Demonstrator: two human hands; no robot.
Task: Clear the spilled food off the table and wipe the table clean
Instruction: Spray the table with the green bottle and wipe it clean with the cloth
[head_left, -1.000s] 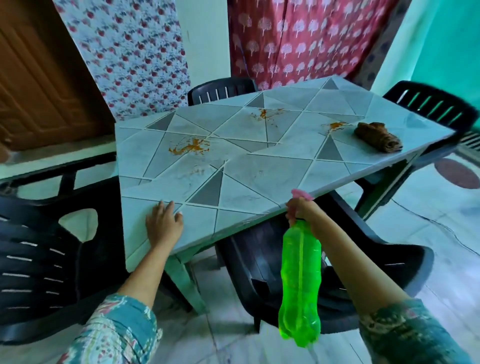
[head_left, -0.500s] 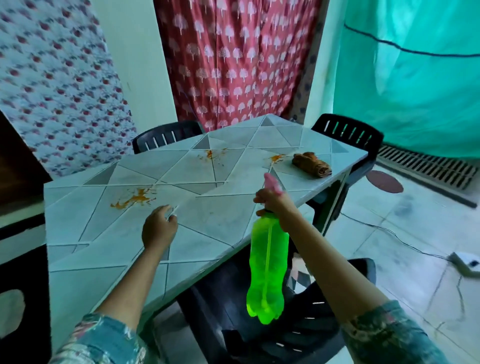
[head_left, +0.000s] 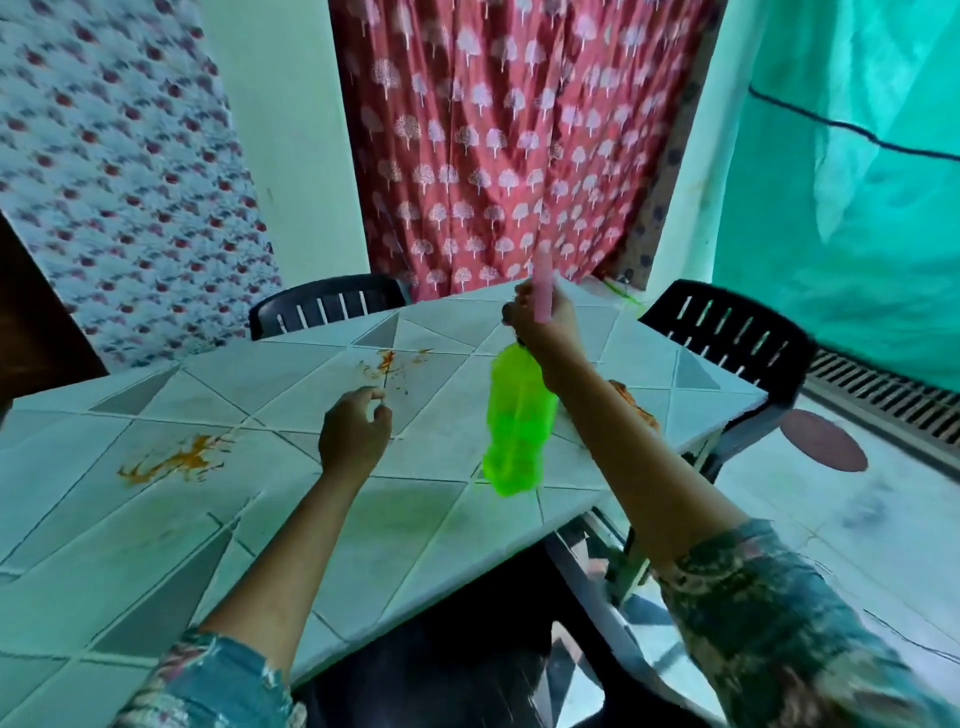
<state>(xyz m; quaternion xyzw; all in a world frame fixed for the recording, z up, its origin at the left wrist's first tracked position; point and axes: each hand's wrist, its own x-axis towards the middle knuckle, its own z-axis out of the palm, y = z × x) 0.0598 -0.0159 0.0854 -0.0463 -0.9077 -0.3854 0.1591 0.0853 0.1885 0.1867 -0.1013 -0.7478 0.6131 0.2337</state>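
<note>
The right hand (head_left: 540, 327) grips the neck of a green bottle (head_left: 517, 421), just under its pink top (head_left: 544, 291). The bottle hangs down from the hand, over the table (head_left: 156, 545). The left hand (head_left: 353, 436) is to the left of that grip and a bit lower. Its fingers are bent loosely and hold nothing. I cannot tell if it touches the table. An orange food spill (head_left: 389, 361) lies on the table just past the left hand, to the left of the bottle grip. A bigger orange spill (head_left: 176, 460) lies far to the left of both hands. A brown cloth (head_left: 631, 401) peeks out from behind the right arm (head_left: 649, 467), below and right of the grip. It is blurry.
</note>
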